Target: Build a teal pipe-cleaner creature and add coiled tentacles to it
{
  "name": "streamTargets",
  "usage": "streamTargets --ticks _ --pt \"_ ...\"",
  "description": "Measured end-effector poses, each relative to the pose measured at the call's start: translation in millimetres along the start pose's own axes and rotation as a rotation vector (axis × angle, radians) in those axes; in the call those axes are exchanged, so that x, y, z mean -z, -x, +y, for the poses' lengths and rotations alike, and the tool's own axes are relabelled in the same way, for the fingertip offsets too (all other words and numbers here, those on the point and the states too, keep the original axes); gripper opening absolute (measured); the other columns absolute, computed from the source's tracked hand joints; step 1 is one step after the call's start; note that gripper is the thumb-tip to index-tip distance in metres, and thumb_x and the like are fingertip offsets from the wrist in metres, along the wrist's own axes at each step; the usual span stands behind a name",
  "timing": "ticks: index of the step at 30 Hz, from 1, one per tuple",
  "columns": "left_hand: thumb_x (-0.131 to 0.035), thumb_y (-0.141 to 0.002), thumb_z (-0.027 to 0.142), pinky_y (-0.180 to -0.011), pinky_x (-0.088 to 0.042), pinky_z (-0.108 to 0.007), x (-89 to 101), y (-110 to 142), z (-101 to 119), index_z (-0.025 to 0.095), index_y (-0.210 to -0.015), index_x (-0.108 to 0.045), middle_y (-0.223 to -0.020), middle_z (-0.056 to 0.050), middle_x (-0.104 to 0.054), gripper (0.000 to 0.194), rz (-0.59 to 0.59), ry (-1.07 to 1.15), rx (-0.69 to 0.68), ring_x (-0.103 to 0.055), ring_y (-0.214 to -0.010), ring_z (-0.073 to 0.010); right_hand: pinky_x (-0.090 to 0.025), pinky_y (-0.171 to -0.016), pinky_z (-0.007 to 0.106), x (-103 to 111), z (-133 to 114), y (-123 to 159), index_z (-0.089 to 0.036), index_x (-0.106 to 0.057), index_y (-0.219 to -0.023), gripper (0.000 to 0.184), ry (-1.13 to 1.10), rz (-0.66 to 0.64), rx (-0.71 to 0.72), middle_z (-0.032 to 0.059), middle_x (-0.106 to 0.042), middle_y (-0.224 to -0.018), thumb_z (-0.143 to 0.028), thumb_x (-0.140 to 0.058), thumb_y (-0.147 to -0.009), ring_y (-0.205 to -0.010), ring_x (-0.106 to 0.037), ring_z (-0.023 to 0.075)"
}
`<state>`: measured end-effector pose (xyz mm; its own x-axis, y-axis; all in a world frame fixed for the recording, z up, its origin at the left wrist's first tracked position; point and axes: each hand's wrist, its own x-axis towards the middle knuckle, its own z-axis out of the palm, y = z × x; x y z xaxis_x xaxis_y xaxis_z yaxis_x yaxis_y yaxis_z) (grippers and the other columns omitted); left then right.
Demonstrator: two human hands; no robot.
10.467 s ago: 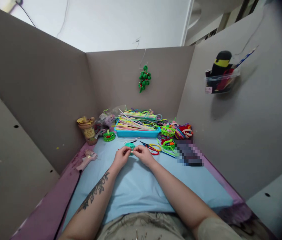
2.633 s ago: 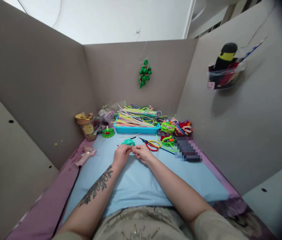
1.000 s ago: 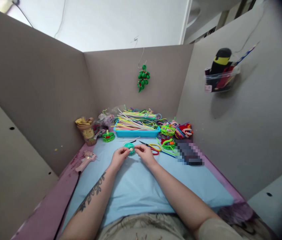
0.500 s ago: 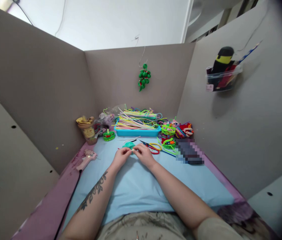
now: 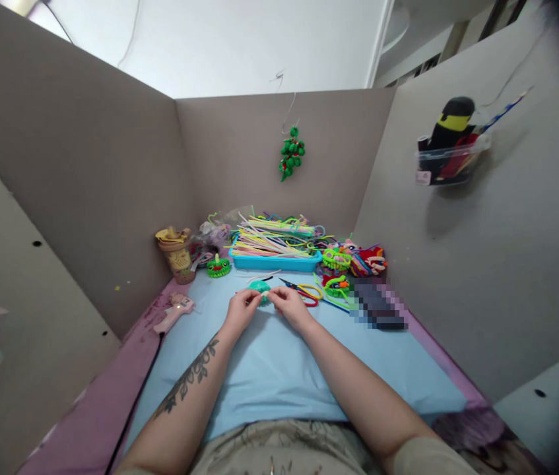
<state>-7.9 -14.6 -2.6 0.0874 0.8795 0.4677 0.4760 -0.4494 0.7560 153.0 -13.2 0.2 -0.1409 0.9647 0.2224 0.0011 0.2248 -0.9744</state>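
L hand (image 5: 243, 309) and R hand (image 5: 289, 305) meet fingertip to fingertip over the mid-back of the table. Both pinch a small pale piece (image 5: 264, 295) b/w thumbs and fingers; detail's too small to say what it is. Teal fuzzy piece (image 5: 260, 286) sits directly behind the fingertips, nearer the back edge; can't tell if any finger grips it too.

Handling, my guess: both v. light. Teal one prob. soft, springy pile on bendy wire, not slippery, squashes if clenched; best held lightly by its rim. Pale bit prob. needs just a fingertip pinch at its ends.

Surface: blue cover (image 5: 279, 369), soft, a bit creased toward the front edge, w/ purple cloth (image 5: 78, 402) showing along the L edge. Scissors (image 5: 315, 291) lie just R of the hands. Blue tray (image 5: 276, 263) of fuzzy stems (image 5: 274, 241) along the back edge, cup (image 5: 177, 256) at the back-L corner, pink glue gun (image 5: 175, 315) by the L edge, blurred-out dark slab (image 5: 381, 305) near the R edge.

Room: grey panels (image 5: 230, 152) on 3 sides; green ornament (image 5: 292, 155) hangs on the back one, clear holder (image 5: 450, 165) on the R.
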Motion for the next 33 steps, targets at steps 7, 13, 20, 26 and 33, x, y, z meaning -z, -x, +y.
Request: streamTargets --ticks 7,13,20,26,33 --pt "-0.056 -0.081 0.022 -0.068 -0.044 -0.026 -0.5 3 1 0.017 -0.081 -0.068 -0.076 -0.005 -0.065 0.012 0.004 -0.074 -0.192 -0.058 -0.073 -0.0159 -0.024 -0.032 0.011 5 0 -1 -0.011 -0.062 -0.075 0.021 -0.537 -0.157 -0.486 -0.001 -0.055 -0.059 -0.026 -0.074 -0.065 -0.042 -0.042 0.0028" --pt "-0.057 -0.081 0.02 -0.071 -0.046 -0.028 -0.4 4 2 0.018 -0.082 -0.068 -0.079 -0.005 -0.065 0.011 -0.018 -0.115 -0.236 -0.059 -0.075 -0.016 -0.018 -0.031 0.009 8 0 -3 -0.011 -0.06 -0.071 0.016 -0.649 -0.225 -0.57 -0.0027 -0.051 -0.053 -0.016 -0.073 -0.063 -0.04 -0.036 0.0011" --pt "-0.056 -0.081 0.022 -0.066 -0.044 -0.027 -4.3 5 5 0.017 -0.082 -0.069 -0.073 -0.005 -0.065 0.014 -0.032 -0.101 -0.189 -0.057 -0.069 -0.0153 -0.016 -0.033 0.016 -6 6 -3 -0.014 -0.056 -0.064 0.028 -0.43 0.025 -0.243 -0.0079 -0.041 -0.045 -0.033 -0.075 -0.059 -0.037 -0.027 0.0029" --pt "-0.059 -0.077 0.03 -0.059 -0.043 -0.026 -5.6 4 14 0.014 -0.073 -0.068 -0.07 -0.006 -0.066 0.019 -0.057 0.115 0.044 -0.057 -0.065 -0.0159 -0.043 -0.059 0.026 -10 10 -1 -0.017 -0.06 -0.069 0.015 0.202 0.216 0.256 0.0013 -0.058 -0.067 -0.03 -0.06 -0.076 -0.062 -0.052 0.014" --pt "-0.06 -0.073 0.04 -0.053 -0.038 -0.024 -3.4 4 18 0.013 -0.072 -0.067 -0.059 -0.002 -0.06 0.028 -0.096 0.314 0.133 -0.051 -0.055 -0.0129 -0.046 -0.075 0.033 -8 9 4 -0.019 -0.064 -0.086 0.021 0.689 0.189 0.714 0.008 -0.062 -0.081 -0.017 -0.043 -0.088 -0.081 -0.056 0.0204"
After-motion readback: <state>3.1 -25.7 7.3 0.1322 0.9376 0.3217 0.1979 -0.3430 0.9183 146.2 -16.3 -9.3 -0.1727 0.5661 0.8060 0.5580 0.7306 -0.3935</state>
